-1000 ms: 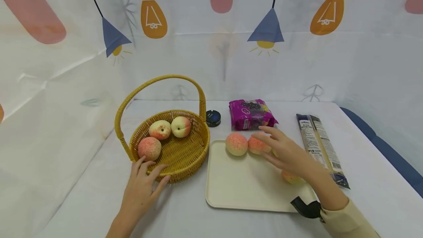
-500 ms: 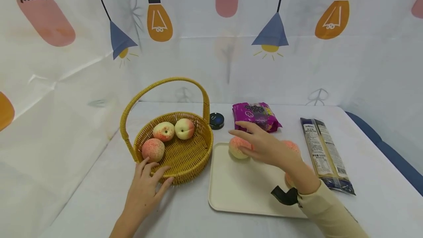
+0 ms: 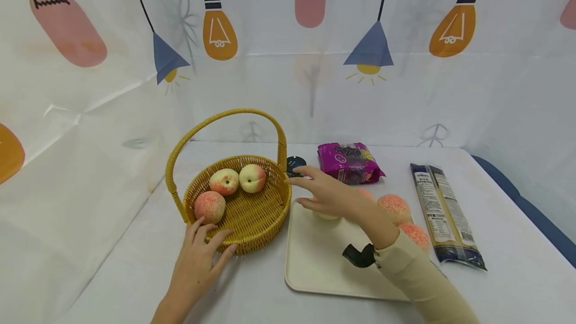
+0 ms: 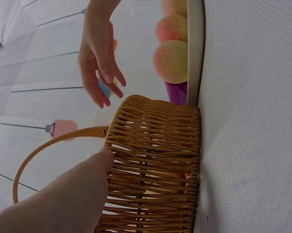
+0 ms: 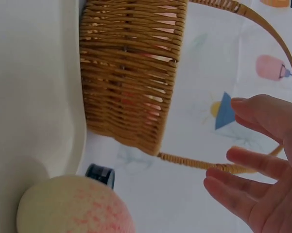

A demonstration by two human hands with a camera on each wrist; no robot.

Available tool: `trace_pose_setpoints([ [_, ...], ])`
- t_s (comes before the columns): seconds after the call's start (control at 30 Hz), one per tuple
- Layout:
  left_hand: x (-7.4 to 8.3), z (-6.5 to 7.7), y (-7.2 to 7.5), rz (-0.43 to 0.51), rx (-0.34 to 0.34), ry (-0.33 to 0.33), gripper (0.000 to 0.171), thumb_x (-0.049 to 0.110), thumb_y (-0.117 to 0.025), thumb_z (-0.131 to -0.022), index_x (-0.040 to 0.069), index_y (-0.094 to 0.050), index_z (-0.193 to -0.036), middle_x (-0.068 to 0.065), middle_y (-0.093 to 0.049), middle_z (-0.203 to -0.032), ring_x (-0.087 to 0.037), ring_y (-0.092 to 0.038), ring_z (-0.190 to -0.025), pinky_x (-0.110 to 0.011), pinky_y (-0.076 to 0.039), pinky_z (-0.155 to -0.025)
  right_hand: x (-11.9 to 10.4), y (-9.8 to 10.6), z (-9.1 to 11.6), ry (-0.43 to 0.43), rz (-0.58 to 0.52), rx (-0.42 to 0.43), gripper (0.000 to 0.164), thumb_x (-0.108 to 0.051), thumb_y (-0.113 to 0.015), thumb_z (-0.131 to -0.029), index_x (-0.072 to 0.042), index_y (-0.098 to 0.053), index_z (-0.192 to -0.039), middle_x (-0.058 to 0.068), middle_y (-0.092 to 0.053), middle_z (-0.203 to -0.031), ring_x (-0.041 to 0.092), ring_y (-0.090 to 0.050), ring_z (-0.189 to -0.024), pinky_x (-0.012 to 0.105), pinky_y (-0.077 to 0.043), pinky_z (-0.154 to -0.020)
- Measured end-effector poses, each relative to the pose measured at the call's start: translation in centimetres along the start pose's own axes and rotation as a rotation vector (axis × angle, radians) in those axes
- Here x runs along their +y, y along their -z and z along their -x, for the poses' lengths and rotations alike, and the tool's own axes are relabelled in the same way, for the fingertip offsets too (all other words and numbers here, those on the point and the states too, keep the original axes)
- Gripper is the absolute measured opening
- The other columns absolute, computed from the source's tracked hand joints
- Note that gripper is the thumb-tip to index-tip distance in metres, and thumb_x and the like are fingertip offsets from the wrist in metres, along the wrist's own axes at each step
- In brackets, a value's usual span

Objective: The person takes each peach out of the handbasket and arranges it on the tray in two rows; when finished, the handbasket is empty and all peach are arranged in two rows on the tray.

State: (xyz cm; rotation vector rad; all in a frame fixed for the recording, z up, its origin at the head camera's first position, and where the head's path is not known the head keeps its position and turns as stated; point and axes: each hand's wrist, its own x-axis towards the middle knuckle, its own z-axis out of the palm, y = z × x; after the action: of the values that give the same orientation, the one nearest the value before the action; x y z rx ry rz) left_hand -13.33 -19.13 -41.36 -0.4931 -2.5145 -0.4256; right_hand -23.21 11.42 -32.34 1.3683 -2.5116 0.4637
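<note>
Basket (image 3: pixel 258 216), yellow wicker with arched handle, left on the desk (image 3: pixel 252 294); part of its near rim is covered by the left grip (image 3: pixel 193 266), a bare hand with fingers spread along that rim, whether clasping it cannot be told. Inside: three peaches (image 3: pixel 224 181), toward the far and left walls. Tray (image 3: pixel 319 271), cream, right of the basket, its right part obscured by forearm and sleeve (image 3: pixel 423 284). On it: four peaches, one (image 3: pixel 327 216) at far left mostly hidden beneath the right grip, a second (image 3: pixel 365 194) showing only a sliver past the wrist, two more (image 3: pixel 414 235) at right, partly covered. Right grip (image 3: pixel 326 195): bare hand, fingers apart, unloaded, in the air near the basket's right rim. Round dark container (image 3: pixel 294 162), beyond that rim, part-hidden by fingertips. Purple packet (image 3: pixel 348 164), beyond the tray. Long packet (image 3: pixel 445 214), right; small print illegible. Black strap-like piece (image 3: pixel 359 255) at the cuff, nature unclear. Dark blue object (image 3: pixel 504 181), far right, partly behind the desk. Backdrop (image 3: pixel 270 79): white, lamp-printed.
</note>
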Motion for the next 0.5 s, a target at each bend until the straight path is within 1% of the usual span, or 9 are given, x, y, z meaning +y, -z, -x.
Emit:
trace_pose_setpoints([
  [0.07,0.0,0.0,0.0,0.002,0.005,-0.001,0.026,0.039,-0.063,-0.084,0.019,-0.067,-0.101,-0.017,-0.055,-0.102,-0.041,-0.035,-0.119,-0.058,-0.028,-0.097,0.0,-0.1,-0.7,0.000,-0.005,-0.021,0.041,-0.018,-0.064,-0.087,-0.011,-0.054,-0.126,0.019,-0.044,-0.130,0.031,-0.047,-0.115,0.039,-0.045,-0.092],
  [0.27,0.0,0.0,-0.1,-0.001,0.014,-0.007,0.026,0.040,-0.062,-0.085,0.019,-0.067,-0.099,-0.016,-0.055,-0.101,-0.040,-0.036,-0.118,-0.059,-0.029,-0.096,-0.2,-0.1,-3.1,0.034,-0.027,-0.072,0.042,-0.017,-0.062,-0.088,-0.008,-0.052,-0.128,0.019,-0.043,-0.129,0.028,-0.047,-0.115,0.037,-0.044,-0.093],
  [0.4,-0.1,0.1,-0.1,-0.001,0.017,-0.007,0.026,0.041,-0.061,-0.085,0.018,-0.067,-0.098,-0.016,-0.055,-0.101,-0.040,-0.036,-0.119,-0.059,-0.028,-0.096,-0.3,-0.1,-4.8,0.005,-0.036,-0.130,0.042,-0.018,-0.060,-0.090,-0.009,-0.050,-0.130,0.020,-0.041,-0.132,0.028,-0.044,-0.118,0.039,-0.042,-0.095],
  [0.5,-0.1,0.1,-0.1,-0.003,0.014,-0.004,0.026,0.041,-0.061,-0.085,0.019,-0.067,-0.098,-0.015,-0.054,-0.102,-0.038,-0.035,-0.119,-0.059,-0.028,-0.097,-0.1,-0.5,-6.0,-0.019,-0.035,-0.166,0.043,-0.020,-0.058,-0.091,-0.011,-0.049,-0.131,0.019,-0.041,-0.133,0.028,-0.044,-0.118,0.039,-0.040,-0.097],
])
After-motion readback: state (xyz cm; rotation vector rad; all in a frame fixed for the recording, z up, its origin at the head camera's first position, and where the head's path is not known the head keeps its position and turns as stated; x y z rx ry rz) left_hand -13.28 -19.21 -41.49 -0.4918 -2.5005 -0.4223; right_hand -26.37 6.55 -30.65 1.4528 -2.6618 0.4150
